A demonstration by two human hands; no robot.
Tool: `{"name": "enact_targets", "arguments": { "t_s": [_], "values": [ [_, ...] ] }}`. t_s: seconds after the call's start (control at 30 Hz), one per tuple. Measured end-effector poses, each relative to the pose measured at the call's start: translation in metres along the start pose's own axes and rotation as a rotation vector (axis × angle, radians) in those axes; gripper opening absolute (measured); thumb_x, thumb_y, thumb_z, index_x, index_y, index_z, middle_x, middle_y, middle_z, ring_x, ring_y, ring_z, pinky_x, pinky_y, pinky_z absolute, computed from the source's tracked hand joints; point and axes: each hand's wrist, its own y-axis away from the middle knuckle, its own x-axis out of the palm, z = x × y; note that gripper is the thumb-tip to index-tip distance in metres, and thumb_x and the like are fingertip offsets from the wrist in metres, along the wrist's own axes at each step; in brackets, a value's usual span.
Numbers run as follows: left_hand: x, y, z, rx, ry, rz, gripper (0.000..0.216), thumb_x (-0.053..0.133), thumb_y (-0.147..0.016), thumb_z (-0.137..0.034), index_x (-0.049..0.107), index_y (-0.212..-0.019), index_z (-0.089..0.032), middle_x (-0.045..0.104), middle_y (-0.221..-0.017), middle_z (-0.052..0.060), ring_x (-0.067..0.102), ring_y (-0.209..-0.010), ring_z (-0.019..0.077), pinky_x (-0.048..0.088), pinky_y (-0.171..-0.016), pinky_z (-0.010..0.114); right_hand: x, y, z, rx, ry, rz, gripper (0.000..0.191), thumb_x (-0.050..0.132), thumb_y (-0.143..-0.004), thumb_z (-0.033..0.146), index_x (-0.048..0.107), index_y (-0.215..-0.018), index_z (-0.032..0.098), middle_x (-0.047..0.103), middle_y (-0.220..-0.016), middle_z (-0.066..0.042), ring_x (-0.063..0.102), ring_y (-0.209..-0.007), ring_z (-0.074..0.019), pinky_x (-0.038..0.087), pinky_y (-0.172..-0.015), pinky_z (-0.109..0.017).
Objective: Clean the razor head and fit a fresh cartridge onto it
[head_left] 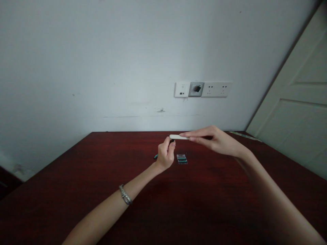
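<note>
My right hand (214, 140) is closed around a slim white stick-shaped object (177, 137), held level above the dark red table (102, 177). My left hand (166, 154) is closed in a pinch at the stick's left tip, gripping a small dark piece (172, 140) that I cannot make out well. A green-tipped end (155, 156) pokes out to the left of that hand. On the table just below and right of the left hand lies a small clear pack (182, 159) with green and black contents. A metal bracelet (125, 195) is on my left wrist.
A white wall stands behind the table with a row of sockets and a switch plate (203, 89). A pale door (298, 112) is at the right. A thin light strip (245, 135) lies at the table's back right corner.
</note>
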Motion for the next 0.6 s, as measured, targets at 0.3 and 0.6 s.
{"name": "enact_targets", "arguments": {
  "t_s": [0.3, 0.6],
  "values": [
    [-0.002, 0.001, 0.002, 0.034, 0.018, 0.030, 0.028, 0.037, -0.091, -0.044, 0.045, -0.080, -0.019, 0.039, -0.059, -0.003, 0.033, -0.048, 0.0087, 0.026, -0.045, 0.022, -0.012, 0.007, 0.003, 0.049, -0.007, -0.034, 0.026, 0.057, -0.085, 0.033, 0.067, -0.109, 0.031, 0.067, -0.110, 0.001, 0.064, -0.100, -0.0220, 0.051, -0.091, -0.039],
    [0.002, 0.002, -0.004, -0.085, 0.215, -0.033, 0.035, 0.044, -0.086, -0.052, 0.046, -0.077, -0.018, 0.036, -0.057, -0.004, 0.029, -0.046, 0.0069, 0.023, -0.042, 0.020, -0.014, 0.007, -0.007, 0.029, 0.075, -0.011, 0.027, 0.054, -0.086, 0.034, 0.068, -0.109, 0.030, 0.069, -0.108, 0.001, 0.066, -0.095, -0.0202, 0.054, -0.082, -0.032]
  ]
}}
